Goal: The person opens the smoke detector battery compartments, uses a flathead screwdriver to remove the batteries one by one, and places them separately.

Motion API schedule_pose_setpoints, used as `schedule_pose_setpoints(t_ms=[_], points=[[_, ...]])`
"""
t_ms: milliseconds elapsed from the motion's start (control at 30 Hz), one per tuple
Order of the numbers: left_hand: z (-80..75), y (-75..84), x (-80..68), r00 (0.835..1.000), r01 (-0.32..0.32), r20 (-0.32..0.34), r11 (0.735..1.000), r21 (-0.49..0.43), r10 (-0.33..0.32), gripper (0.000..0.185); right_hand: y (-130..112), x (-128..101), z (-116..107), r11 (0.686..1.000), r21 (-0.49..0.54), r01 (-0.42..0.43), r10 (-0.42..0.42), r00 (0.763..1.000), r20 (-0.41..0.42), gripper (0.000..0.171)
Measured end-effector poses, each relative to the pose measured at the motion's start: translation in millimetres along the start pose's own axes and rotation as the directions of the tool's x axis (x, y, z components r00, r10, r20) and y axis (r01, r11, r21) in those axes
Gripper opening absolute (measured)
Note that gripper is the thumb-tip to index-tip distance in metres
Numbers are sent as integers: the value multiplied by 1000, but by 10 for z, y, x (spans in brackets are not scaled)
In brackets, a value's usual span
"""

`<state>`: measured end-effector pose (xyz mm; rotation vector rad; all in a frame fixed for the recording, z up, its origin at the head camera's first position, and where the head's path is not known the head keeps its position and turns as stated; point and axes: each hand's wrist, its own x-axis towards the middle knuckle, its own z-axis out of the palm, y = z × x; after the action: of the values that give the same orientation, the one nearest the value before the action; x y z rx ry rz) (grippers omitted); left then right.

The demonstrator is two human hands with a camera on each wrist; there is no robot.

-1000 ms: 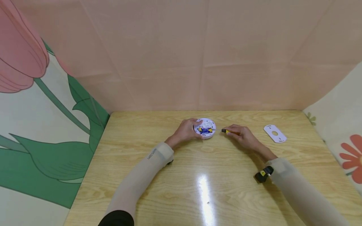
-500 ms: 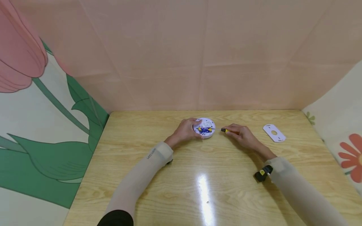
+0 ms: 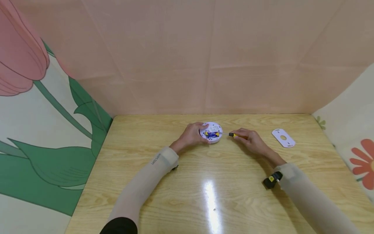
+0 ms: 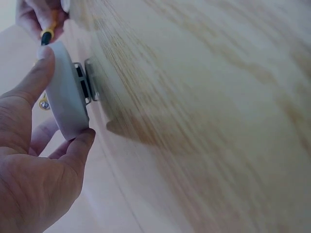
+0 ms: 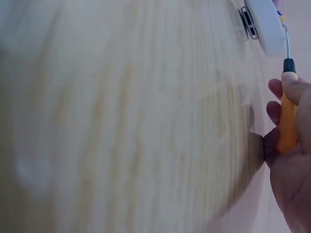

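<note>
My left hand (image 3: 193, 134) grips the rim of a round white smoke detector (image 3: 214, 126), thumb on one side and fingers on the other. Its back faces up, showing blue-and-yellow batteries (image 3: 211, 134). Seen edge-on in the left wrist view, the white body (image 4: 68, 92) has a dark-vented part on its underside, close to the wood. My right hand (image 3: 253, 141) holds a screwdriver (image 5: 287, 124) by its orange handle. The thin metal shaft points left and its tip reaches the end of the batteries; exact contact is too small to tell.
To the right on the wooden table (image 3: 181, 195) lies a white mounting plate (image 3: 283, 138) with a round hole in the middle. A pink cloth wall (image 3: 163, 58) rises behind the table's far edge. Flower-printed panels stand at both sides.
</note>
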<state>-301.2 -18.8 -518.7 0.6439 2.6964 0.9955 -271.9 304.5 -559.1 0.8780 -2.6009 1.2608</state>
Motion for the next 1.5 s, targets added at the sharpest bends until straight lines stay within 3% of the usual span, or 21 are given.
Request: schedule_pose_setpoints(t_ms=[500, 700, 1067, 1500], points=[[21, -56, 28, 997, -71, -10, 993, -90, 70, 88, -21, 7, -51, 998, -23, -58, 58, 998, 5, 30], [39, -79, 36, 998, -69, -13, 993, -99, 68, 87, -41, 30, -98, 994, -51, -100, 100, 995, 6, 29], [53, -69, 27, 998, -61, -22, 993, -100, 59, 88, -28, 162, -263, 992, -118, -41, 36, 998, -44, 33], [46, -53, 10, 999, -35, -13, 994, -107, 34, 87, 106, 345, -471, 977, -214, -10, 3, 999, -32, 28]])
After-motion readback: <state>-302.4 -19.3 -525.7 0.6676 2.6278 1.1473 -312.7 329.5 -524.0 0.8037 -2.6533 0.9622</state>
